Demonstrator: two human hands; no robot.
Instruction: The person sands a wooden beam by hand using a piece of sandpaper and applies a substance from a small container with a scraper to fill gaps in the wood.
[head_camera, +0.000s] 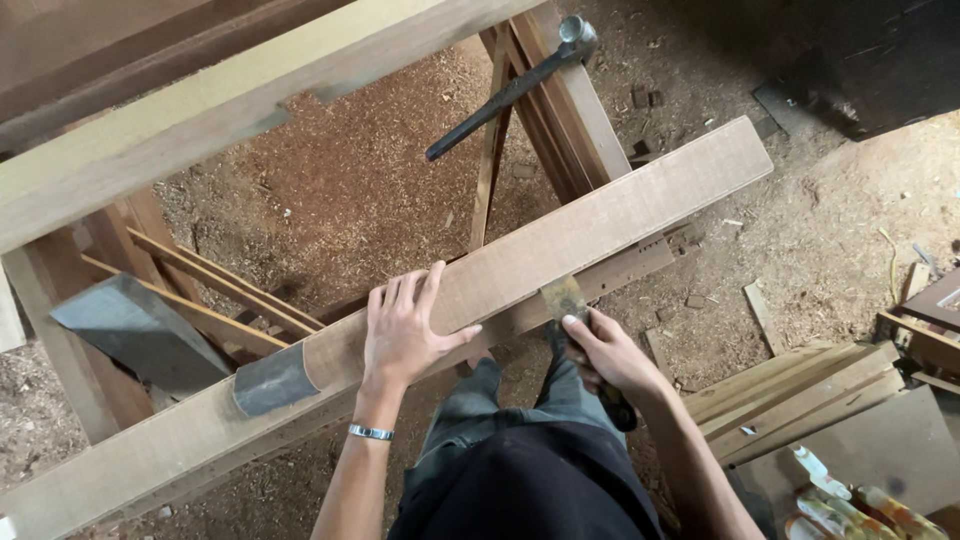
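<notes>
A plank (560, 245) is pressed flat by the open-fingered left hand (405, 335) while a chisel (575, 320) is gripped tightly against its edge by the right hand (605, 355).

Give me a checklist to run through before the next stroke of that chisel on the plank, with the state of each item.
1. Left hand flat on the plank, steadying it: ok.
2. Right hand gripped around the chisel handle: ok.
3. Blade set against the plank's near edge: ok.
4. Left hand beside the blade rather than in front of its edge: ok, though close.
5. Hammer lying on the trestle beyond the plank, away from both hands: ok.
6. Plank firmly seated on its supports: cannot tell.
</notes>
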